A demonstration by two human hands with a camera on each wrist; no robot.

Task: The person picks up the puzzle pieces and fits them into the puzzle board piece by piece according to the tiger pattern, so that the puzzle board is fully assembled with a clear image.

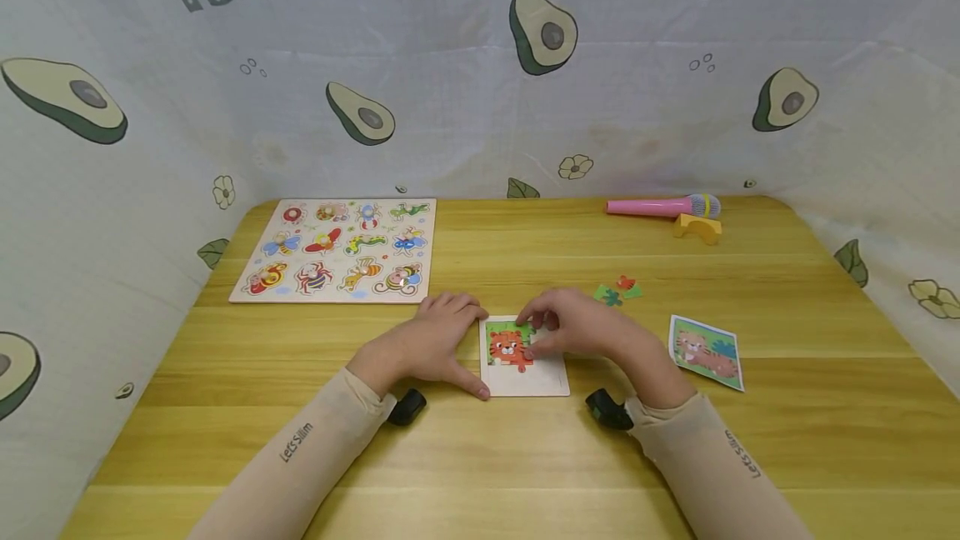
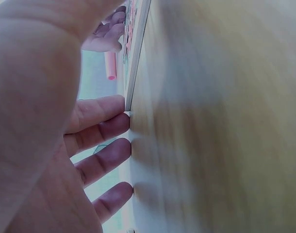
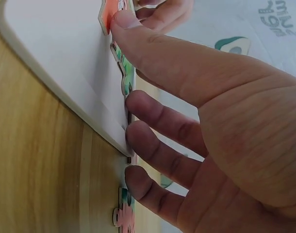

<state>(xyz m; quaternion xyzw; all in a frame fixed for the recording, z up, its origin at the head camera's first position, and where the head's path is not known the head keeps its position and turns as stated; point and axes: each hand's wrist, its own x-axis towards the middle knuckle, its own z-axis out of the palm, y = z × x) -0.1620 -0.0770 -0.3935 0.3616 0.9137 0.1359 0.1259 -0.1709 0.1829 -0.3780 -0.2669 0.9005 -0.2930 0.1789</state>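
A small white puzzle board point(image 1: 551, 382) lies before me, with joined pieces of a tiger puzzle point(image 1: 506, 344) in its upper left part. My left hand point(image 1: 431, 344) is spread along the board's left side, thumb by the lower corner and forefinger by the upper one. In the left wrist view its fingertips point(image 2: 120, 150) rest on the table. From the right, my right hand point(image 1: 581, 323) reaches over the board, thumb and forefinger touching the joined pieces. The right wrist view shows the thumb point(image 3: 131, 29) pressing on an orange piece, other fingertips at the board's edge.
Several loose puzzle pieces point(image 1: 611, 297) lie beyond the right hand. A picture card point(image 1: 707, 352) is right of the right forearm. Farther back are a pink toy microphone point(image 1: 652, 207) and a yellow arch block point(image 1: 697, 228). An insect peg puzzle point(image 1: 333, 250) occupies the back left.
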